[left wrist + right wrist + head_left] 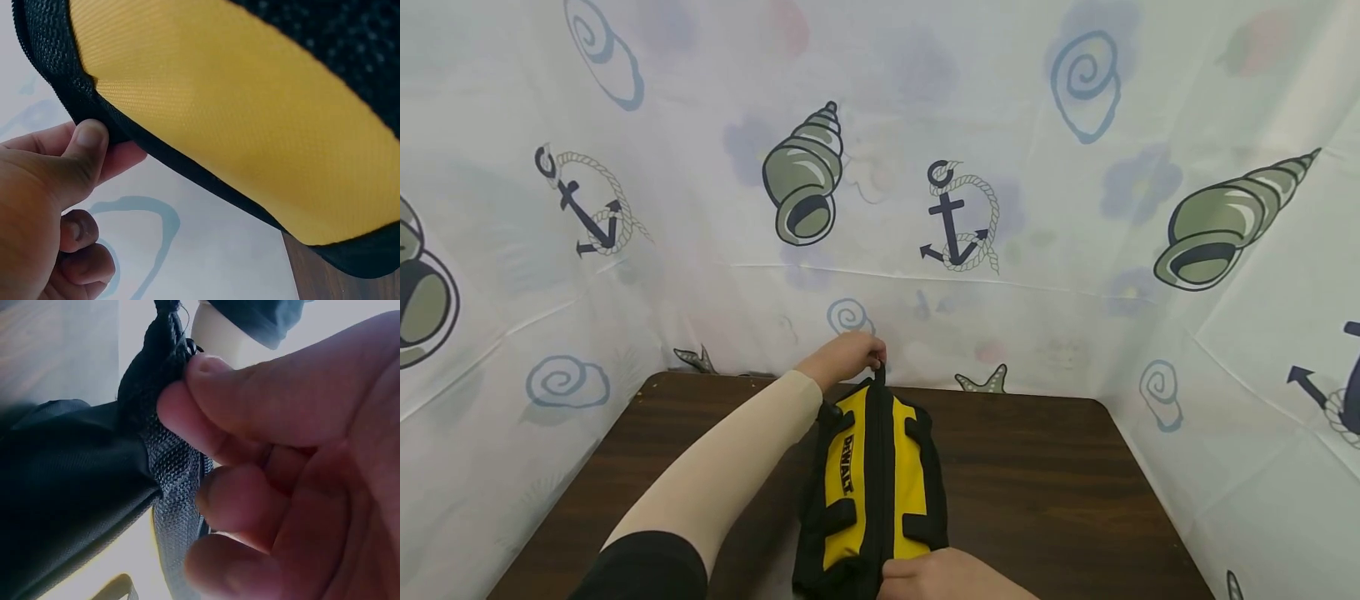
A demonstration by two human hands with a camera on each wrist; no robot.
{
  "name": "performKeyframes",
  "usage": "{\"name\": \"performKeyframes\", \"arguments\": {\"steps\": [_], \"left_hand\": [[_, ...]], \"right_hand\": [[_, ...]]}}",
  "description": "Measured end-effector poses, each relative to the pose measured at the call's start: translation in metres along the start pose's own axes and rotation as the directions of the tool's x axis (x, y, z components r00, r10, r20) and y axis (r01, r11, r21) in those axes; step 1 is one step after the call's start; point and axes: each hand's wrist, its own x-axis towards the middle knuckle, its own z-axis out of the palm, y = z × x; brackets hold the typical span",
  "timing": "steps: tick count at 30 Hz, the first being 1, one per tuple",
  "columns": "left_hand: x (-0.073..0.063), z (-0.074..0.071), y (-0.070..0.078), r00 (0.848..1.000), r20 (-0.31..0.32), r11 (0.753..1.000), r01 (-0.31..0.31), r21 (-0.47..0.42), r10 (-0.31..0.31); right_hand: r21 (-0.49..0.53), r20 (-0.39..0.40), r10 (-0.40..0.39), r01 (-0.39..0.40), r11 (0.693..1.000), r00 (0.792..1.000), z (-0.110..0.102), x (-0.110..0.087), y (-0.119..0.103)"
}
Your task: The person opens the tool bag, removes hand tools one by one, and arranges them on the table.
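A yellow and black DeWalt tool bag (909,467) lies lengthwise on the table, its dark zipper strip (878,467) running along the top. At its far end my left hand (848,357) pinches a black fabric tab (880,372). In the left wrist view, the thumb of that left hand (56,181) presses the tab beside the yellow panel (237,119). My right hand (943,577) is at the bag's near end. Seen from the right wrist, the right hand (281,444) pinches a small dark zipper pull (192,347), mostly covered by thumb and forefinger.
The brown wooden table (1037,483) extends on both sides of the bag. A white cloth (880,200) printed with shells and anchors hangs round the back and sides, close to the table's edges.
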Motion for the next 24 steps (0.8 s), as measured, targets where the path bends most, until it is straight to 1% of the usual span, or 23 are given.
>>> {"name": "performKeyframes", "arguments": {"steps": [3, 6, 7, 8, 9, 11, 13, 14, 16, 18, 19, 21, 24], "left_hand": [[-0.002, -0.001, 0.0, 1.0, -0.003, 1.0, -0.006, 0.005, 0.006], [-0.005, 0.0, 0.001, 1.0, -0.011, 1.0, -0.001, 0.004, 0.001], [-0.006, -0.001, 0.001, 1.0, -0.016, 1.0, -0.001, 0.005, 0.001], [-0.008, -0.001, 0.002, 1.0, -0.022, 1.0, -0.001, 0.007, 0.001], [-0.011, -0.001, 0.004, 1.0, -0.031, 1.0, 0.005, 0.002, -0.005], [-0.018, -0.004, 0.009, 0.999, -0.045, 1.0, 0.019, -0.012, -0.02], [-0.026, -0.005, 0.016, 0.997, -0.061, 0.999, 0.034, -0.021, -0.035], [-0.031, -0.005, 0.02, 0.996, -0.075, 0.999, 0.043, -0.022, -0.044], [-0.042, -0.006, 0.028, 0.992, -0.108, 0.998, 0.06, -0.03, -0.063], [-0.057, -0.006, 0.037, 0.987, -0.141, 0.997, 0.072, -0.034, -0.077], [-0.065, -0.005, 0.042, 0.985, -0.152, 0.996, 0.073, -0.043, -0.079], [-0.085, -0.007, 0.053, 0.985, -0.146, 0.993, 0.08, -0.092, -0.093], [-0.115, -0.007, 0.068, 0.99, -0.099, 0.981, 0.079, -0.176, -0.098]], "right_hand": [[0.088, 0.021, 0.047, -0.048, 0.995, 0.999, -0.002, 0.0, 0.0], [0.214, 0.056, 0.088, -0.098, 0.972, 0.995, -0.003, 0.0, 0.001], [0.272, 0.077, 0.111, -0.128, 0.954, 0.991, -0.004, -0.001, 0.002], [0.342, 0.099, 0.133, -0.159, 0.926, 0.986, -0.005, -0.001, 0.004], [0.412, 0.119, 0.157, -0.193, 0.891, 0.98, -0.006, -0.002, 0.006], [0.514, 0.144, 0.204, -0.249, 0.821, 0.968, -0.007, -0.004, 0.014], [0.574, 0.151, 0.249, -0.29, 0.766, 0.957, -0.008, -0.006, 0.023], [0.586, 0.145, 0.268, -0.301, 0.752, 0.952, -0.008, -0.008, 0.028], [0.573, 0.119, 0.303, -0.315, 0.757, 0.945, -0.008, -0.01, 0.038], [0.55, 0.087, 0.341, -0.33, 0.767, 0.936, -0.009, -0.011, 0.047], [0.543, 0.072, 0.361, -0.34, 0.768, 0.93, -0.009, -0.012, 0.051], [0.525, 0.044, 0.397, -0.359, 0.772, 0.917, -0.011, -0.014, 0.058], [0.5, 0.025, 0.454, -0.404, 0.766, 0.891, -0.013, -0.017, 0.066]]}}
